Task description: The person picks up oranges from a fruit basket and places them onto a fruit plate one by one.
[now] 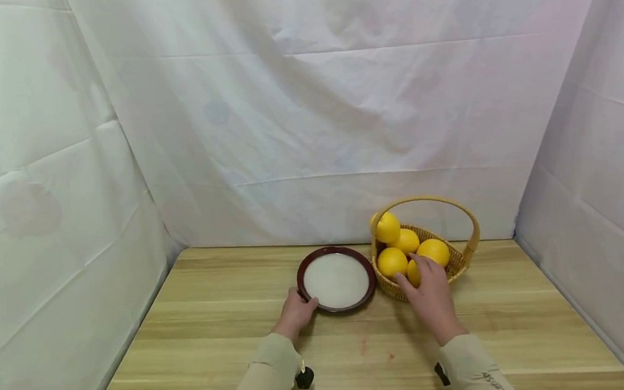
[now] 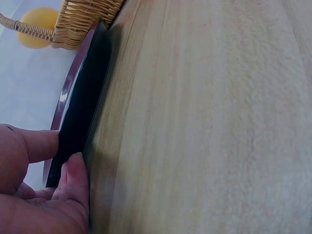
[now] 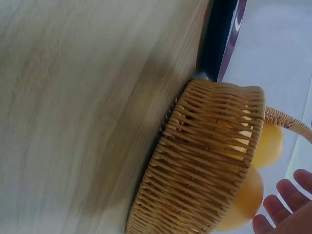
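- Left hand (image 1: 298, 312): thumb and fingers pinching the plate's rim, lower centre.
- Right hand (image 1: 431, 293): fingers apart, loosely extended over the front orange (image 1: 413, 274), right of centre; contact cannot be told.
- Plate (image 1: 336, 281): white, dark-red rim, below centre.
- Basket (image 1: 389, 289): wicker, arched handle, just right of plate, holding five oranges.
- Table (image 1: 216, 315): wood-grained, lower frame.
- Cloth (image 1: 305, 115): pale, upper frame.

A makeshift booth (image 1: 27, 183): white sheets (image 1: 310, 114) (creased, faintly patterned) enclose 3 sides of a wood-grain table (image 1: 204, 303).
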Tool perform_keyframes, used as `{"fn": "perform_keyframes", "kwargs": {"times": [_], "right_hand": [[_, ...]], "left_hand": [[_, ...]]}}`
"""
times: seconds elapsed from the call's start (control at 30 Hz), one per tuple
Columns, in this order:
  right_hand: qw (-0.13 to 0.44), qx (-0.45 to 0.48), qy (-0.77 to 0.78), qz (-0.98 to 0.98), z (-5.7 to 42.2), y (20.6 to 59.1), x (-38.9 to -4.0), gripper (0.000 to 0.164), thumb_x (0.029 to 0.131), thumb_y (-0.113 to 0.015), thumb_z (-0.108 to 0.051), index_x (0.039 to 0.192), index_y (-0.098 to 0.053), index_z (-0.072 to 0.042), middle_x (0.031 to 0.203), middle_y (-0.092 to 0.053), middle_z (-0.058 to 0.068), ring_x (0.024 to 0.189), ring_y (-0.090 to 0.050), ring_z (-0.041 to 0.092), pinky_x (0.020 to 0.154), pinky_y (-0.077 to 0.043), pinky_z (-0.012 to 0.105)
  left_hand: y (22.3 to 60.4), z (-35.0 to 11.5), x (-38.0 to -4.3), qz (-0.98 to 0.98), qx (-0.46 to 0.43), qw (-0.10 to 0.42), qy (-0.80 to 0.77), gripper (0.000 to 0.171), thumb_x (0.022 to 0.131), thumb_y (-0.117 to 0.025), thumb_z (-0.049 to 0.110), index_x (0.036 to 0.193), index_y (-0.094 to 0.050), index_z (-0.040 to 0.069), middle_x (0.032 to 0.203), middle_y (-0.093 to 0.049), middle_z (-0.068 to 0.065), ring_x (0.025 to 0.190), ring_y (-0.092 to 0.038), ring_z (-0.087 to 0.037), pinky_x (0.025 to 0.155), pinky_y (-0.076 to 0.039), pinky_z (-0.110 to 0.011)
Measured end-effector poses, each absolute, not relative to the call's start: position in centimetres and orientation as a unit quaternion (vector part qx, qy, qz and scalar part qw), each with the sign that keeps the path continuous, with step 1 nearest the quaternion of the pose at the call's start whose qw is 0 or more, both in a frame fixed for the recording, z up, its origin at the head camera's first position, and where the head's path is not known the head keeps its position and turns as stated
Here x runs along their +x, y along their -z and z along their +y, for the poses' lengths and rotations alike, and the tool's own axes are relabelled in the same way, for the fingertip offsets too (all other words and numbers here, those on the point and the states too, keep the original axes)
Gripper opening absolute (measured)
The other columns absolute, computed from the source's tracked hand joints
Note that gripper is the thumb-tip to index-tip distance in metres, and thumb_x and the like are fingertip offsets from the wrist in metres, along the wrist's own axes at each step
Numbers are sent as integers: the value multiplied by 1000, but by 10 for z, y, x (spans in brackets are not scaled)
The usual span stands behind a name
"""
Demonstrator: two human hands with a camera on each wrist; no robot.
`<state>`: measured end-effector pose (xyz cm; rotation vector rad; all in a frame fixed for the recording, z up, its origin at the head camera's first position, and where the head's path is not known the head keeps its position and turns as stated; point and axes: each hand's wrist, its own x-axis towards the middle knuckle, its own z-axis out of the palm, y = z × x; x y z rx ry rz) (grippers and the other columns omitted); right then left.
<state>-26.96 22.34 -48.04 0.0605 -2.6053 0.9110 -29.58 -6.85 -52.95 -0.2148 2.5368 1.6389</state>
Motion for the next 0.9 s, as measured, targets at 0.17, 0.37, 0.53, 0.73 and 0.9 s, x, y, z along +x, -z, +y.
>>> {"fn": "perform_keyframes", "kwargs": {"times": [0.17,0.37,0.53,0.73,0.9], "right_hand": [[175,4,-325,-929,229,479,-273,63,98,-66,-35,146,-46,1,147,-44,27,138,-36,46,115,-31,63],[147,-15,-340,-929,238,478,-278,70,99,-64,-36,151,-37,3,154,-34,30,142,-30,50,117,-26,65],[128,-29,-358,-925,248,483,-283,77,100,-61,-40,155,-29,3,157,-29,31,145,-27,51,119,-24,65],[111,-48,-387,-914,259,487,-286,78,100,-60,-39,156,-26,3,158,-27,32,144,-27,51,117,-25,66],[92,-61,-386,-916,265,490,-289,81,100,-60,-41,157,-23,4,158,-25,33,145,-26,51,119,-24,65]], "left_hand": [[529,-69,-295,832,-75,59,-547,53,97,-63,13,138,-38,-11,122,-58,-27,113,-55,-34,99,-46,-48],[528,-69,-295,827,-79,56,-553,54,97,-63,11,138,-37,-11,128,-56,-29,117,-53,-34,102,-45,-49],[529,-69,-295,827,-78,53,-554,54,97,-62,10,139,-37,-12,128,-56,-29,118,-53,-35,103,-44,-49],[533,-67,-296,829,-78,53,-552,54,98,-62,11,139,-37,-11,123,-57,-26,114,-53,-33,101,-45,-48],[534,-66,-297,830,-79,50,-550,53,97,-62,11,138,-37,-11,124,-57,-27,115,-54,-34,102,-45,-48]]}}
